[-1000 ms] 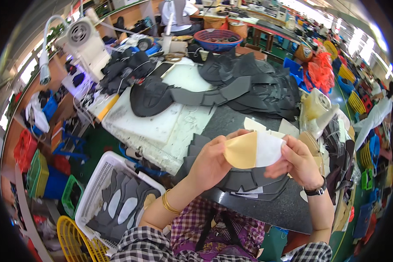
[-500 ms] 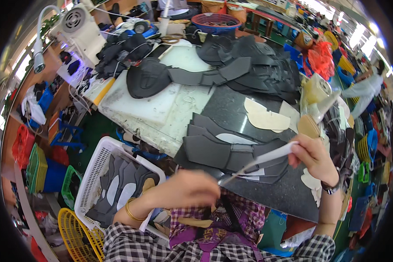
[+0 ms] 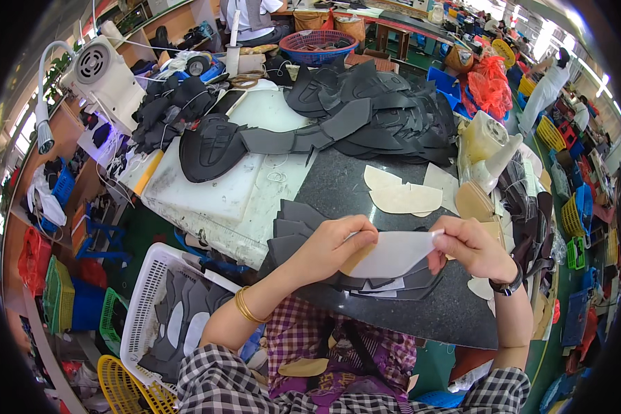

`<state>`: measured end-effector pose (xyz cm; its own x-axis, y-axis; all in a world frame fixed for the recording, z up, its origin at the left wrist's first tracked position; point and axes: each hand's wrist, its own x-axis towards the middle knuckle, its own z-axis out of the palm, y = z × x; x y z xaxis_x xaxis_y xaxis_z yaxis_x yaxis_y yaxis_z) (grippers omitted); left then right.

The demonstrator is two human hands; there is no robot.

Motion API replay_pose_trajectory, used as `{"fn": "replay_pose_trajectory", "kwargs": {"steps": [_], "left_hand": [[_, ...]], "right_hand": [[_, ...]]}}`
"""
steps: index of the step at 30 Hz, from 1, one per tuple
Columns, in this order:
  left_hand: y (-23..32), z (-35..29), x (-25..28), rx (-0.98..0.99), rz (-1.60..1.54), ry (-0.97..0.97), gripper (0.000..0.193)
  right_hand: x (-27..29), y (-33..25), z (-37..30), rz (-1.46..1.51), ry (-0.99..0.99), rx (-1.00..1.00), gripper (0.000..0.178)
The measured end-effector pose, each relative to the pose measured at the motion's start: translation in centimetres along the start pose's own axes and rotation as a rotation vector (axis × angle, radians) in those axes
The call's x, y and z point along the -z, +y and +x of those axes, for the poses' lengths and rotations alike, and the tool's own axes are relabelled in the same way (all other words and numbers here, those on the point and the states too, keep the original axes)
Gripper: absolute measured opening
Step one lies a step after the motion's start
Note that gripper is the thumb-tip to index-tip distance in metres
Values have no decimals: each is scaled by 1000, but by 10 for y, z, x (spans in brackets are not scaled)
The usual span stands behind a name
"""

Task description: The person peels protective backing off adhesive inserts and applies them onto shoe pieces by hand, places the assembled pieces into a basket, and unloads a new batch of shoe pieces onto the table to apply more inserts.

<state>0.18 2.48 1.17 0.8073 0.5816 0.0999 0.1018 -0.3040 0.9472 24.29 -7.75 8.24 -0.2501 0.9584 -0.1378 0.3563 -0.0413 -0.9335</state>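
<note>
Between my hands a thin white curved sheet piece [image 3: 393,254] is held spread out, with a tan strip showing at its left end. My left hand [image 3: 339,243] pinches that left end between thumb and fingers. At the opposite corner my right hand [image 3: 470,247] grips the piece with thumb and forefinger. Beneath it lies a stack of dark grey cut foam panels [image 3: 293,217], partly hidden by my left hand and the sheet. Farther off on the black slab [image 3: 338,172] lie cream half-round pieces [image 3: 406,197].
A heap of black moulded pieces [image 3: 386,103] covers the table's far side. To the right stand a yellowish thread cone [image 3: 483,138] and stacked tan pieces [image 3: 475,200]. At my left are a white basket [image 3: 139,303] of grey panels and a yellow basket [image 3: 121,386]. A tan piece [image 3: 303,367] rests on my lap.
My left hand has moved up and right from near the slab's front edge to the sheet's left end. The sheet, seen narrow before, now faces me broadly. The whole view has shifted slightly.
</note>
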Motion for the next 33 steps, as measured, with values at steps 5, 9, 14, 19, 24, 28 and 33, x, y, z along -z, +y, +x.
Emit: {"fn": "replay_pose_trajectory", "kwargs": {"steps": [5,9,14,19,24,28,33], "left_hand": [[10,-1,-6,-398,415,215,11],[27,-1,-14,-449,341,315,15],[27,1,-4,-661,861,535,25],[19,-1,-3,-617,653,419,19],[16,-7,-6,-256,-27,390,12],[22,-25,-11,-205,-10,383,14],[37,-22,-18,-487,552,466,17]], "right_hand": [[26,30,12,339,-324,298,58],[-21,-1,39,-345,-91,267,41],[-44,-1,40,-229,106,111,20],[-60,4,40,-547,326,432,12],[-64,3,39,-477,297,494,11],[-59,-7,31,-284,242,148,12],[-71,-4,28,-519,433,535,12]]}}
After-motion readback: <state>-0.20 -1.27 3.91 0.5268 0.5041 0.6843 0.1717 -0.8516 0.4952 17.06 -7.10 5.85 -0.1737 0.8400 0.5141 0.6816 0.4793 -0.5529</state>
